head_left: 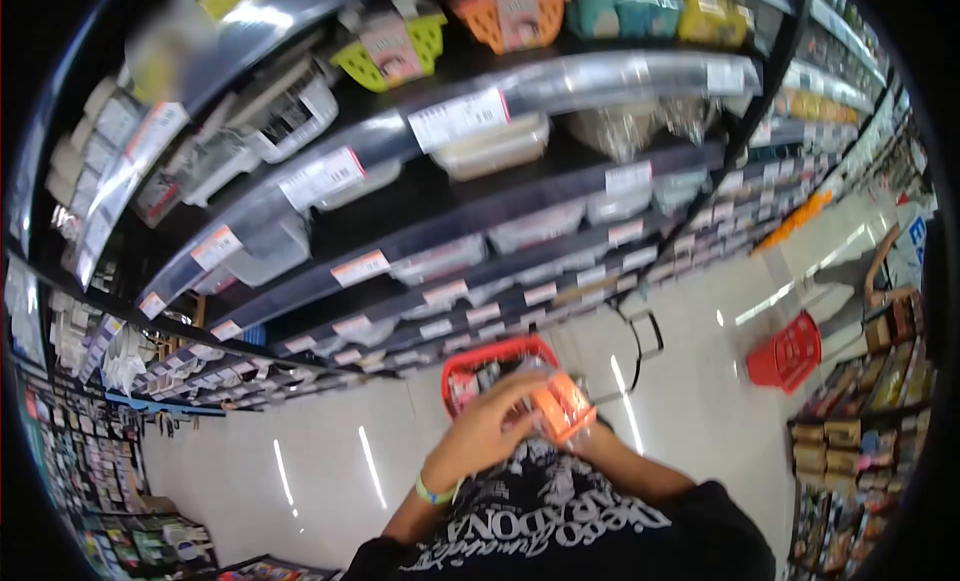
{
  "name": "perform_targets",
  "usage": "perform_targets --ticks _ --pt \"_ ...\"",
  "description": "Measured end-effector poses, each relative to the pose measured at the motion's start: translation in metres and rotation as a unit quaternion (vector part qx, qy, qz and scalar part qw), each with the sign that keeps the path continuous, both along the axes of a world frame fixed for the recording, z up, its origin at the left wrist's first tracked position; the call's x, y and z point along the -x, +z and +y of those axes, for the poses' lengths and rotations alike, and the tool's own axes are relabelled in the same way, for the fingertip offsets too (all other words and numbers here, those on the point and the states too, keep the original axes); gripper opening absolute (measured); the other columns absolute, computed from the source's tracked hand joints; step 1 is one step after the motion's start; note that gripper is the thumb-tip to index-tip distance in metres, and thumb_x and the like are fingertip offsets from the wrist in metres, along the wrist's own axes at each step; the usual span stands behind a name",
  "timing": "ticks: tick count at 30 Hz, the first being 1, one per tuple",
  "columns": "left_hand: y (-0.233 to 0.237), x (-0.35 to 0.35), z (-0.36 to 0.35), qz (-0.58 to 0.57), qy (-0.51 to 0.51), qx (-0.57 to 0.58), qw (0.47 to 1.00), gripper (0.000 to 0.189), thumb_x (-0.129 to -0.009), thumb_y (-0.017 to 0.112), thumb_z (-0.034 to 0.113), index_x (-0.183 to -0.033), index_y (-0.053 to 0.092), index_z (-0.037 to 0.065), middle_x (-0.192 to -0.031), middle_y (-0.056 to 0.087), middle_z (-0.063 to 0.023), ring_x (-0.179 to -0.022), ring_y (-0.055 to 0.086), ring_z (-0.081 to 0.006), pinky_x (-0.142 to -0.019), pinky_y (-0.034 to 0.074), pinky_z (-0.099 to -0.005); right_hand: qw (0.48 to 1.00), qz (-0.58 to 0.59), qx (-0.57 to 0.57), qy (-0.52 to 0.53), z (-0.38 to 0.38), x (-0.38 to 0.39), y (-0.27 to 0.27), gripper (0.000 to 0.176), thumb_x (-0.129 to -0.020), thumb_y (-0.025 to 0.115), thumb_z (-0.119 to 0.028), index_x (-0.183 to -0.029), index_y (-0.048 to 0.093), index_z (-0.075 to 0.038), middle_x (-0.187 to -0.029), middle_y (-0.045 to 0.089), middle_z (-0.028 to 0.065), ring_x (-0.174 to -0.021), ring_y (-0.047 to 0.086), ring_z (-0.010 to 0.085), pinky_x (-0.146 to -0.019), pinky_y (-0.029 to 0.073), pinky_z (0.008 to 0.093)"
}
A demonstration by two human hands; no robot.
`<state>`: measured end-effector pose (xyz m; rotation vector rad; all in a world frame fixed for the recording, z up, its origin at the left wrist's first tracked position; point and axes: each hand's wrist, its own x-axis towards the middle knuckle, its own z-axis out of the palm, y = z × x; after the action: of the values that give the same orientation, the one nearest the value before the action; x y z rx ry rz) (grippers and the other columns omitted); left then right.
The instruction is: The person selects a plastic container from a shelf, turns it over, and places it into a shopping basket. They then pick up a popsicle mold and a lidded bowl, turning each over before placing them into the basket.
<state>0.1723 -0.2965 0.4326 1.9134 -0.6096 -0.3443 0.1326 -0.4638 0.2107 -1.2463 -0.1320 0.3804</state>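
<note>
My left hand point(487, 426) reaches across in front of my chest, fingers wrapped over an orange plastic item point(563, 405). A green band circles that wrist. My right hand point(588, 428) sits under and behind the orange item, mostly hidden by it, and seems to grip it from below. Both hands hover just above a red shopping basket point(480, 358) on the floor, which holds packaged goods. My black printed shirt fills the bottom of the view.
Dark store shelves point(420, 196) with clear plastic containers and price tags rise right in front of me. A second red basket point(788, 353) stands on the shiny floor to the right. Product racks line the right edge and lower left.
</note>
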Motion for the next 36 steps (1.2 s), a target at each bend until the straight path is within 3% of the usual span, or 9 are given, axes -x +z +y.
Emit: perform_targets --ticks 3,6,10,12,14,17,24,31,36 --pt "-0.004 0.0 0.005 -0.055 -0.011 -0.011 0.998 0.049 -0.076 0.077 0.004 -0.123 0.062 0.005 -0.128 0.062 -0.0123 -0.115 0.059 -0.0303 -0.096 0.047 -0.0363 0.932 0.227 -0.279 -0.047 0.001 0.005 0.015 0.038 -0.099 0.048 -0.031 -0.124 0.056 -0.002 -0.11 0.067 0.0133 -0.092 0.07 0.0229 -0.072 0.061 0.0345" --pt "0.0 0.003 0.002 -0.077 -0.048 -0.007 0.996 0.055 -0.076 0.078 0.008 -0.127 0.058 0.005 -0.135 0.056 -0.0123 -0.128 0.05 -0.0327 -0.107 0.04 -0.0412 0.849 0.322 -0.411 -0.077 0.002 0.003 0.053 0.038 -0.099 0.048 -0.031 -0.123 0.056 -0.003 -0.108 0.068 0.0134 -0.089 0.071 0.0235 -0.07 0.061 0.0351" --pt "0.004 0.006 0.001 -0.016 -0.078 0.018 0.997 0.064 -0.075 0.079 0.01 -0.134 0.054 0.006 -0.143 0.05 -0.0121 -0.135 0.043 -0.0335 -0.111 0.036 -0.0431 0.835 0.329 -0.438 -0.057 0.007 0.003 0.052 0.036 -0.1 0.046 -0.029 -0.125 0.055 -0.005 -0.11 0.067 0.0125 -0.094 0.069 0.0238 -0.077 0.06 0.037" --pt "0.004 0.006 0.003 -0.033 -0.081 0.007 0.996 0.066 -0.074 0.08 0.01 -0.135 0.053 0.006 -0.144 0.049 -0.0122 -0.136 0.042 -0.0339 -0.112 0.035 -0.0432 0.981 0.11 -0.156 -0.036 0.01 0.01 0.028 0.035 -0.102 0.044 -0.026 -0.128 0.054 -0.006 -0.116 0.064 0.0131 -0.101 0.067 0.0243 -0.083 0.059 0.0382" --pt "0.004 0.007 0.004 -0.038 -0.084 0.004 0.996 0.068 -0.074 0.08 0.01 -0.135 0.053 0.007 -0.144 0.049 -0.0124 -0.136 0.042 -0.0341 -0.112 0.035 -0.0431 0.834 0.332 -0.441 -0.001 0.008 0.009 0.034 0.035 -0.102 0.043 -0.026 -0.129 0.053 -0.006 -0.119 0.064 0.0135 -0.103 0.067 0.0246 -0.084 0.058 0.0385" --pt "0.004 0.008 0.008 -0.032 -0.095 0.005 0.995 0.069 -0.072 0.081 0.01 -0.135 0.053 0.007 -0.144 0.049 -0.0128 -0.136 0.042 -0.0341 -0.111 0.036 -0.0423 0.827 0.346 -0.444 0.009 0.012 0.007 0.07 0.036 -0.103 0.044 -0.027 -0.129 0.053 -0.004 -0.12 0.064 0.014 -0.102 0.068 0.0246 -0.084 0.059 0.0379" --pt "0.002 0.009 0.015 -0.031 -0.089 0.002 0.996 0.068 -0.069 0.084 0.012 -0.131 0.057 0.008 -0.131 0.055 -0.0139 -0.124 0.051 -0.0341 -0.104 0.041 -0.0418 0.839 0.366 -0.402 0.026 0.014 0.008 0.053 0.039 -0.104 0.038 -0.027 -0.129 0.052 -0.001 -0.122 0.063 0.0183 -0.107 0.066 0.0291 -0.092 0.057 0.0392" --pt "-0.006 0.001 0.023 -0.094 0.039 -0.002 0.995 0.065 -0.062 0.09 0.015 -0.119 0.061 0.003 -0.117 0.06 -0.013 -0.109 0.06 -0.0281 -0.096 0.048 -0.0372 0.858 0.322 -0.397 0.046 0.013 0.005 0.088 0.051 -0.1 0.04 -0.049 -0.134 0.051 -0.013 -0.123 0.063 0.0109 -0.105 0.066 0.0261 -0.07 0.057 0.0357" --pt "-0.023 -0.004 0.036 -0.07 0.092 0.043 0.992 0.061 -0.07 0.085 0.01 -0.123 0.056 0.001 -0.115 0.055 -0.011 -0.105 0.059 -0.0214 -0.088 0.05 -0.0325 0.872 0.353 -0.34 0.002 0.012 0.004 0.088 0.054 -0.1 0.037 -0.054 -0.137 0.046 -0.016 -0.124 0.061 0.0091 -0.104 0.066 0.0271 -0.07 0.057 0.0351"
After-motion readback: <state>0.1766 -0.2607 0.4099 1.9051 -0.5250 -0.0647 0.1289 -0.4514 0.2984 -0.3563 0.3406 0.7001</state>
